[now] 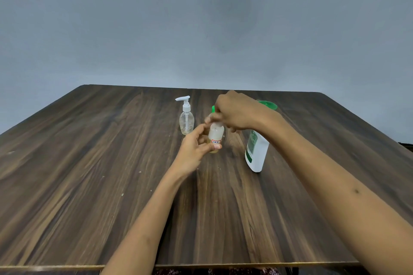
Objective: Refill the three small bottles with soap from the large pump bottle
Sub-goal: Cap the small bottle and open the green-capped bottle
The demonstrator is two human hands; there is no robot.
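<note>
A small clear bottle with a red-edged label (215, 134) stands mid-table, yellowish liquid at its base. My left hand (196, 147) grips its lower part with thumb and fingers. My right hand (234, 111) is closed over its top, hiding the cap. Behind it to the left, a small clear pump bottle with a white pump (186, 118) stands upright and apart. The large white bottle with a green label (257, 152) stands to the right under my right forearm. Its green pump top (268, 105) shows past my wrist. A bit of green (213, 108) peeks out beside my right hand.
The dark wooden table (111, 163) carries a few small pale specks. A plain grey wall rises behind the far edge. The near table edge runs along the bottom of the view.
</note>
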